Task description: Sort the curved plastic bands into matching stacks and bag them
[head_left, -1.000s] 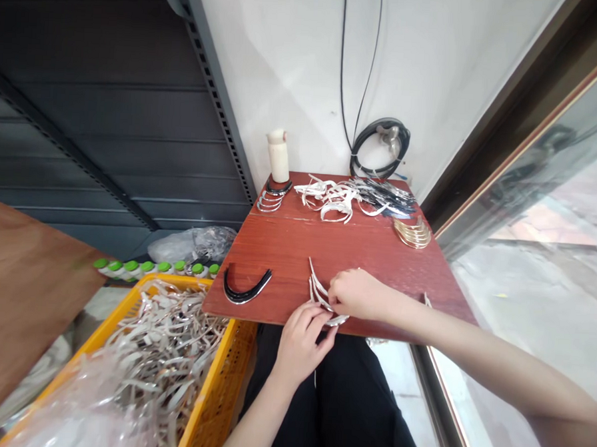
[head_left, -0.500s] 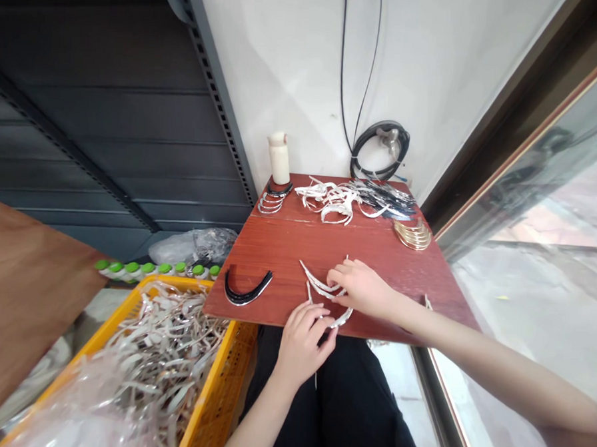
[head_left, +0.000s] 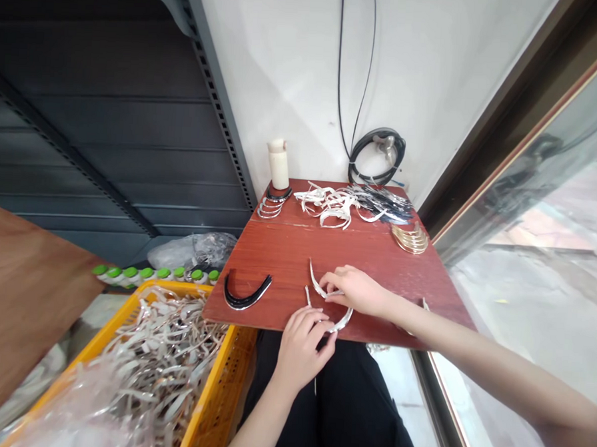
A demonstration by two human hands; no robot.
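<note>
My left hand (head_left: pixel 305 344) is at the table's front edge, its fingers closed on a curved silver-white strip (head_left: pixel 343 319). The near end of that strip shows beyond my thumb; its middle is behind my fingers. Just above it, my right hand (head_left: pixel 358 290) pinches a second curved strip (head_left: pixel 315 278), whose pointed end rises to the left. My right fingertips hide the rest of that second piece. To the left of both hands lies a U-shaped bundle of black curved strips (head_left: pixel 247 299) with a shiny outer edge.
Along the back of the red-brown table (head_left: pixel 287 249) are a white bottle (head_left: pixel 280 166), tangled white strips (head_left: pixel 336 209), dark strips (head_left: pixel 387 205) and gold curved pieces (head_left: pixel 410 239). A yellow crate (head_left: pixel 238 374) full of strips stands at left. A coiled black cable (head_left: pixel 377 155) hangs behind.
The curved strip in my right hand has turned, its free end swinging right and more upright. My right hand has shifted slightly left and down. My left hand has hardly moved.
</note>
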